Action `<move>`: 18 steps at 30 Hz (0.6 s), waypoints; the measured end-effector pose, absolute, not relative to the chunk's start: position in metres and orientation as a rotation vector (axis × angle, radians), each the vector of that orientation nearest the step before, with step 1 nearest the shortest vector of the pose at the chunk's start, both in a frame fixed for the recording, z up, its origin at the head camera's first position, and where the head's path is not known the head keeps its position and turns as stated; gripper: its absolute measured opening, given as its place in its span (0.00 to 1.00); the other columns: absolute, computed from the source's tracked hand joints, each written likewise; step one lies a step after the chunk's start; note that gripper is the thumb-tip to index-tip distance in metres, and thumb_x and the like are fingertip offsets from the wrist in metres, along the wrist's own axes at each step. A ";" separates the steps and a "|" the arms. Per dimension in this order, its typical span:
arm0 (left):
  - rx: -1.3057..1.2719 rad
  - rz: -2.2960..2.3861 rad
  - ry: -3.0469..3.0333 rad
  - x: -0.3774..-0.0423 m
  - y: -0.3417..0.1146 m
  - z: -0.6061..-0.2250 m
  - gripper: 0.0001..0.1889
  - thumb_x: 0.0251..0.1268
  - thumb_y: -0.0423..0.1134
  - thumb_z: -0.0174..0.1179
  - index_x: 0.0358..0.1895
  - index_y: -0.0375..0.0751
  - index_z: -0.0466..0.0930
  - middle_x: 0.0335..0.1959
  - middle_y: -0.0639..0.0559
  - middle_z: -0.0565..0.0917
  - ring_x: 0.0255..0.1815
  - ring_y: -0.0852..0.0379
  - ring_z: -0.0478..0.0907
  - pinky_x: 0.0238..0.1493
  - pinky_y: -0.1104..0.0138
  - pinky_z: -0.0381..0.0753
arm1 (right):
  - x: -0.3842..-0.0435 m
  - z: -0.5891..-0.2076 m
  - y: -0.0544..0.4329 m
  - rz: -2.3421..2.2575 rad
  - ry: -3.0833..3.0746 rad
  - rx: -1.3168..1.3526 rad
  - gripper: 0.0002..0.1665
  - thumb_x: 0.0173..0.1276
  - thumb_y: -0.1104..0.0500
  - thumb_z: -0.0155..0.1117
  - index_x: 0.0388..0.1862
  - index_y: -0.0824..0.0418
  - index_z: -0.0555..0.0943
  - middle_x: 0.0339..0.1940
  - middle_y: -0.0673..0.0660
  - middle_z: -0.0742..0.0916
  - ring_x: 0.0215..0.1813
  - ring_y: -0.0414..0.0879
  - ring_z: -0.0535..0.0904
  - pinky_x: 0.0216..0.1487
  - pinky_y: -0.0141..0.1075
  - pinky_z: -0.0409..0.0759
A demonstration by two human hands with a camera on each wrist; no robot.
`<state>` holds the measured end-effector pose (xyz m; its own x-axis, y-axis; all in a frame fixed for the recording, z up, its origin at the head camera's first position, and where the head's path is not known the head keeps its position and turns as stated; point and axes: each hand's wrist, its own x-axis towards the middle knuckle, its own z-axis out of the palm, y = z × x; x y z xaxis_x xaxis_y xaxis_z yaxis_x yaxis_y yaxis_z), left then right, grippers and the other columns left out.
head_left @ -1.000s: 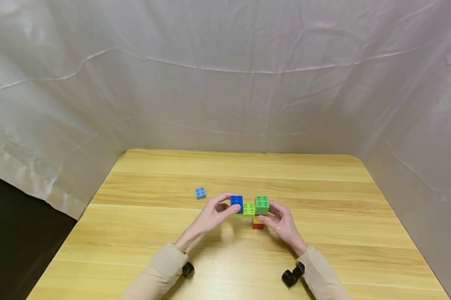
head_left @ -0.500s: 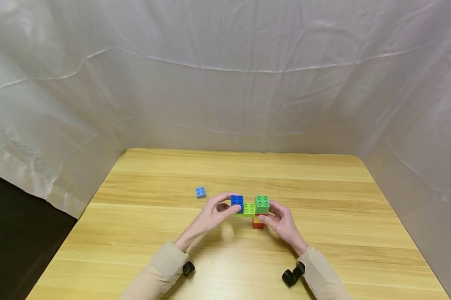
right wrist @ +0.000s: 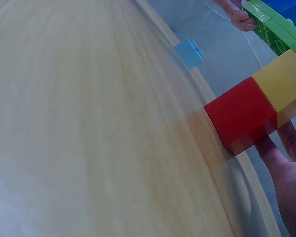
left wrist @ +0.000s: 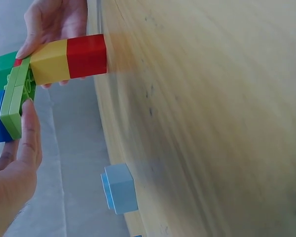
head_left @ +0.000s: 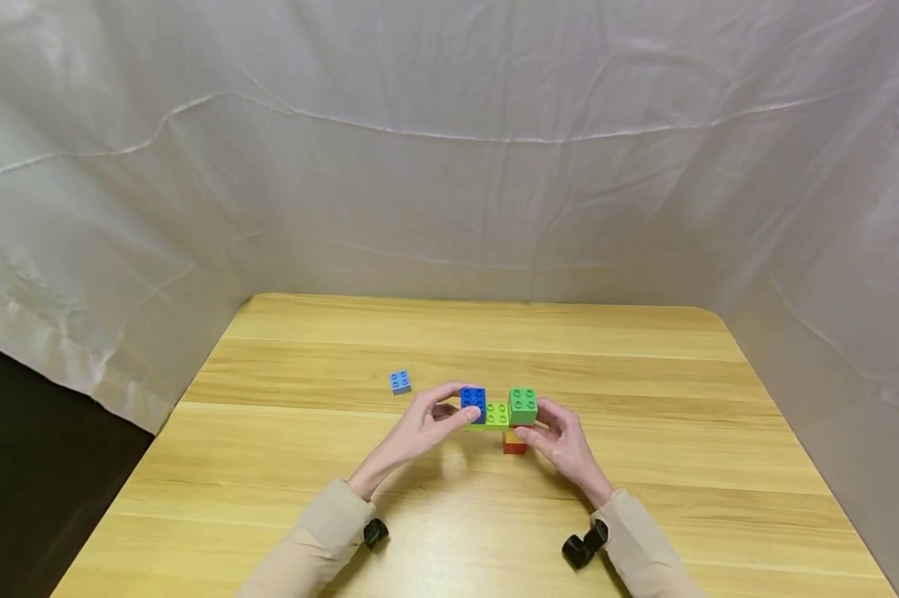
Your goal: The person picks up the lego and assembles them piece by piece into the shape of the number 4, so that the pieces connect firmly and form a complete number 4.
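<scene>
A structure of toy building bricks stands between the hands: a red brick [right wrist: 241, 113] at the foot, a yellow brick [left wrist: 50, 61] on it, and lime green bricks [head_left: 497, 415] across the top. On this crosspiece sit a dark blue brick [head_left: 473, 405] at left and a green brick [head_left: 523, 405] at right, with a sliver of red below the green one. My left hand [head_left: 428, 425] pinches the blue and lime end, thumb in front. My right hand [head_left: 561, 447] grips the other end below the green brick, its thumb near the red sliver; its other fingers are partly hidden behind the bricks.
A loose light blue brick [head_left: 400, 382] lies on the wooden table [head_left: 307, 465], beyond the left hand and to its left. Pale sheeting [head_left: 479, 208] hangs around the back and sides. A dark area [head_left: 31, 473] shows past the table at left.
</scene>
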<state>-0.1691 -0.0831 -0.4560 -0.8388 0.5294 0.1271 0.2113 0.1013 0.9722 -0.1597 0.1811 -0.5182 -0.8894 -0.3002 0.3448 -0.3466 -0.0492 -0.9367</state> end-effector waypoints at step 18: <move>0.724 1.749 2.186 -0.170 -0.085 -0.458 0.22 0.72 0.46 0.62 0.66 0.48 0.75 0.58 0.43 0.83 0.53 0.41 0.83 0.52 0.50 0.87 | -0.161 -0.521 0.182 2.144 -2.123 0.749 0.22 0.67 0.73 0.65 0.60 0.66 0.78 0.53 0.39 0.86 0.55 0.33 0.83 0.55 0.28 0.85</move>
<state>-0.1704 -0.0845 -0.4579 -0.8454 0.5225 0.1109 0.2227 0.1562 0.9623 -0.1612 0.1818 -0.5210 -0.8833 -0.3064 0.3548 -0.3517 -0.0672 -0.9337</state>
